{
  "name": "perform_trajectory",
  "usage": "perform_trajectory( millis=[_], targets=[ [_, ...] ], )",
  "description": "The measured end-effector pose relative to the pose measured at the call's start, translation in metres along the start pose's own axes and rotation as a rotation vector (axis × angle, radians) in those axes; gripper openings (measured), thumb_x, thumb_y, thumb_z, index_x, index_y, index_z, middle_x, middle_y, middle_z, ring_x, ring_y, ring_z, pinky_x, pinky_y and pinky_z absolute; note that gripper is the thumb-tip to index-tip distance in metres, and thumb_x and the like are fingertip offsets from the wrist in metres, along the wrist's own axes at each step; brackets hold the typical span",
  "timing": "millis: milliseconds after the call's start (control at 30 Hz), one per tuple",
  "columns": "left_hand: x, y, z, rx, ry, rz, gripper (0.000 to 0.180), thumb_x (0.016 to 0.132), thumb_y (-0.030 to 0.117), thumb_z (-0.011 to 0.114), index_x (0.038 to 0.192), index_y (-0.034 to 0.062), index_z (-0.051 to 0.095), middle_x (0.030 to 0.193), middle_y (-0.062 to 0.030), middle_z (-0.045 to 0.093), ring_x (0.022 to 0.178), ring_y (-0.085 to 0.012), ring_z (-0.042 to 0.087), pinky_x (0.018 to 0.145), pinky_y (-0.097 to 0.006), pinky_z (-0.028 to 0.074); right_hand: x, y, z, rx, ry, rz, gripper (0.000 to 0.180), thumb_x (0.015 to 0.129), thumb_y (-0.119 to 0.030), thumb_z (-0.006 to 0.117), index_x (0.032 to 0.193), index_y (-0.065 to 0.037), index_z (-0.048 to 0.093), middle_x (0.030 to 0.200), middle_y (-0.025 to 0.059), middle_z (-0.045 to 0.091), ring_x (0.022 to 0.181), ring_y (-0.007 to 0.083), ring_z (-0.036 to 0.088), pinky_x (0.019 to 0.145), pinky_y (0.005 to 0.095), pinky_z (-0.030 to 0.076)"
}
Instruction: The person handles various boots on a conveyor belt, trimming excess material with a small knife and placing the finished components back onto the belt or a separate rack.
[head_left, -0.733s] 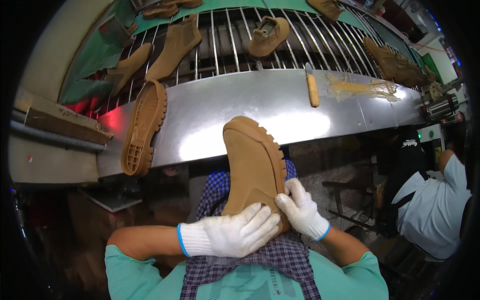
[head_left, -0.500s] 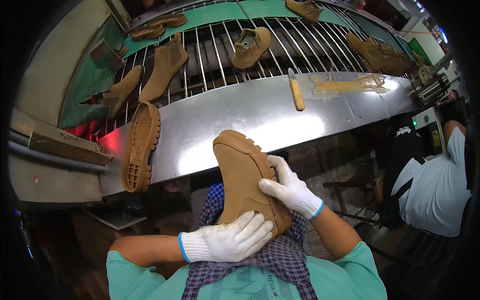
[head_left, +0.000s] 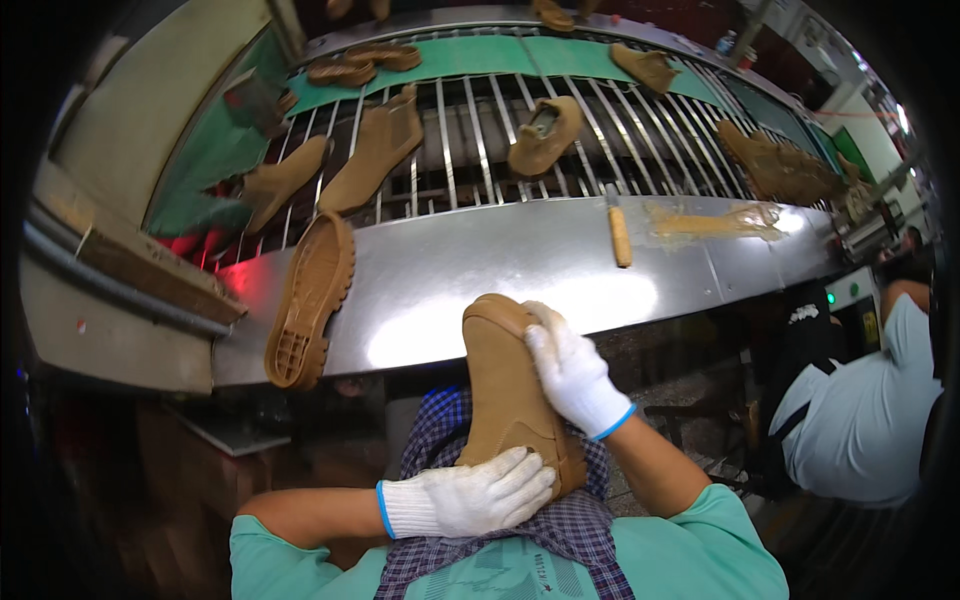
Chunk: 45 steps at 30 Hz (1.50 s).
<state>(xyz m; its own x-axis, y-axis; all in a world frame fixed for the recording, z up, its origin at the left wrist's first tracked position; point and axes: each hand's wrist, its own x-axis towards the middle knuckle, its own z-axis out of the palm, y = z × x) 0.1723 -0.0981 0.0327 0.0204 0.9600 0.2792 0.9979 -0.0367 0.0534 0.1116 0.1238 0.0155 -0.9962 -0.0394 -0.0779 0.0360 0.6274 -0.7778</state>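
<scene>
A tan suede boot [head_left: 505, 390] with a chunky brown sole stands toe-up against my lap. My right hand [head_left: 574, 372], in a white knit glove with a blue cuff, wraps the sole edge close to the toe. Across the heel and ankle part lies my left hand [head_left: 490, 493], gloved alike, its fingers together and pressing on the boot. The palm side of each hand is hidden. Beyond the boot, a loose brown sole [head_left: 312, 300] rests on the metal bench edge at the left. A knife [head_left: 620, 232] with a wooden handle lies on the bench at the right.
The metal bench [head_left: 450, 260] borders a rack of metal rollers [head_left: 475, 140] carrying several tan boots [head_left: 375, 145]. More soles [head_left: 365, 62] sit on a green sheet at the back. A co-worker [head_left: 850, 420] in a light shirt sits at the right.
My right hand has slid up the sole edge toward the toe, and its fingers have drawn together. The left hand stays on the heel part. The whole view has shifted a little.
</scene>
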Motion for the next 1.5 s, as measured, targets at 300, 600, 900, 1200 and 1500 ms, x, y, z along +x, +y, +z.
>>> perform_trajectory(
  millis=[300, 600, 900, 1200, 1500],
  targets=[
    [0.009, -0.006, -0.022, -0.035, -0.028, -0.026, 0.043, 0.099, 0.029, 0.059, 0.133, 0.0049, 0.07, 0.136, -0.016, 0.07, 0.121, -0.0296, 0.07, 0.108, -0.042, 0.056, -0.072, 0.055, 0.008, 0.878, -0.357, 0.267, 0.066, 0.114, -0.036, 0.05, 0.166, 0.0, 0.031, 0.161, 0.0213, 0.048, 0.148, 0.0316, 0.049, 0.124, 0.0424, 0.04],
    [-0.005, -0.019, -0.07, 0.176, 0.437, -0.297, 0.035, 0.085, 0.024, 0.079, 0.119, 0.0163, 0.076, 0.132, -0.0101, 0.068, 0.121, -0.0298, 0.066, 0.103, -0.051, 0.059, -0.054, 0.027, -0.037, 1.255, -0.239, 0.3, 0.071, 0.111, -0.044, 0.057, 0.163, -0.001, 0.037, 0.158, 0.0168, 0.052, 0.14, 0.0311, 0.058, 0.119, 0.0461, 0.048],
    [-0.092, -0.058, -0.036, -0.004, 0.782, -0.923, 0.059, 0.072, 0.017, 0.091, 0.123, -0.0022, 0.069, 0.129, -0.0232, 0.071, 0.121, -0.0419, 0.07, 0.105, -0.048, 0.056, 0.2, 0.037, -0.225, 1.46, 0.574, 0.155, 0.077, 0.108, -0.065, 0.049, 0.159, -0.007, 0.047, 0.157, 0.0125, 0.057, 0.142, 0.0356, 0.055, 0.118, 0.0505, 0.047],
    [-0.091, -0.131, 0.037, 0.104, 0.704, -1.157, 0.04, 0.075, 0.013, 0.08, 0.11, -0.001, 0.068, 0.107, -0.0219, 0.072, 0.1, -0.0455, 0.068, 0.092, -0.05, 0.056, 0.33, 0.076, -0.088, 0.189, 0.514, -0.143, 0.081, 0.094, -0.043, 0.075, 0.154, 0.004, 0.046, 0.141, 0.028, 0.064, 0.132, 0.0373, 0.063, 0.108, 0.0438, 0.052],
    [-0.079, -0.14, 0.026, 0.051, 0.564, -1.23, 0.021, 0.077, 0.012, 0.075, 0.092, -0.0006, 0.068, 0.095, -0.0172, 0.07, 0.09, -0.0378, 0.07, 0.083, -0.047, 0.057, 0.423, 0.072, -0.072, 0.09, 0.29, -0.187, 0.038, 0.102, -0.036, 0.071, 0.119, -0.003, 0.077, 0.113, 0.0171, 0.079, 0.106, 0.0255, 0.076, 0.093, 0.0349, 0.057]
  ],
)
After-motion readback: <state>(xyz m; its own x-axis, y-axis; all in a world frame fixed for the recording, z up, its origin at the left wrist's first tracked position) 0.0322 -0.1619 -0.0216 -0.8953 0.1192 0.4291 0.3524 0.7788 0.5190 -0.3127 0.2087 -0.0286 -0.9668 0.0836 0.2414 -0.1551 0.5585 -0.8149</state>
